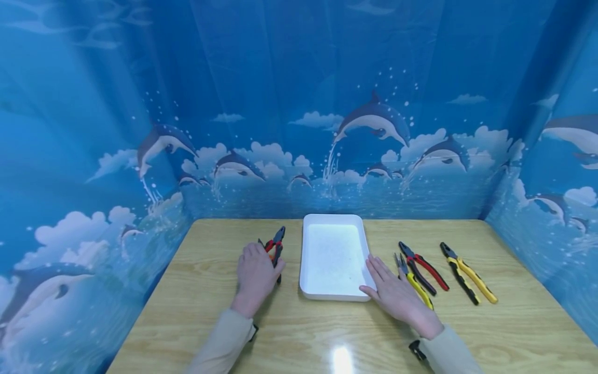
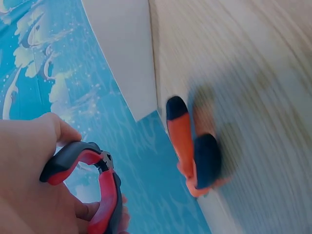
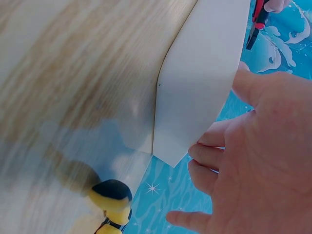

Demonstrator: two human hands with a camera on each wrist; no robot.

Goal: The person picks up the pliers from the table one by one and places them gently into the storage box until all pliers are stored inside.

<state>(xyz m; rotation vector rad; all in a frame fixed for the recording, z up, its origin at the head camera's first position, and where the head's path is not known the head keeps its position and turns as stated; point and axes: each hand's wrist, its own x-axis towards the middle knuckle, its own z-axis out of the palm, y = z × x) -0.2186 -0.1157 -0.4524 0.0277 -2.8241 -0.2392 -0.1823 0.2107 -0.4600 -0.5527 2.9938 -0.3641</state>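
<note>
My left hand point(image 1: 258, 275) grips red-and-black pliers point(image 1: 279, 236) left of the white tray point(image 1: 334, 259). In the left wrist view, the handles of these pliers point(image 2: 111, 195) are spread apart. A tool with orange-and-black handles point(image 2: 181, 136) lies on the table close by; in the head view the left hand mostly covers it. With fingers extended, my right hand point(image 1: 397, 293) rests against the tray's right side. The right wrist view shows its thumb and fingertips touching the tray wall point(image 3: 200, 73).
Right of the right hand lie yellow-and-black needle-nose pliers point(image 1: 418, 291), partly behind it. Red-and-black pliers point(image 1: 434, 272) and larger yellow-and-black pliers point(image 1: 472, 275) lie farther right on the wooden table point(image 1: 299, 332). A blue dolphin-printed curtain point(image 1: 280, 104) borders the back and sides.
</note>
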